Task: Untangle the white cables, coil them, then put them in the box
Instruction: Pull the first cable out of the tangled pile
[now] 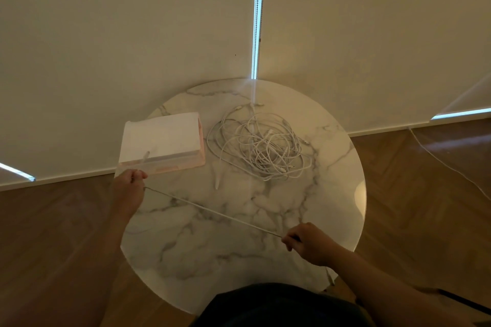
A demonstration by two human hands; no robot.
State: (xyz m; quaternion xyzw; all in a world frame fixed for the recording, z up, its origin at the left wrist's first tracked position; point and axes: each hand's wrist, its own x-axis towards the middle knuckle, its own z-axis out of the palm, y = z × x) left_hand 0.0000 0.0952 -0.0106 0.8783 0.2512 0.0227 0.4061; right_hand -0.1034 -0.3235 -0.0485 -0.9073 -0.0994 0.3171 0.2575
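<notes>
A tangled heap of white cables [261, 145] lies on the far half of the round marble table [239, 255]. One white cable [212, 211] is stretched taut over the table between my hands. My left hand [130, 190] pinches its left end near the table's left edge. My right hand [309, 243] grips the other end near the front right. The clear box [162, 141], with a pale lining and pinkish rim, stands at the table's left, just beyond my left hand.
A loose cable end [217, 183] lies on the table in front of the heap. Cream roller blinds [132, 34] hang behind the table. Another white cord [449, 164] runs across the wooden floor on the right.
</notes>
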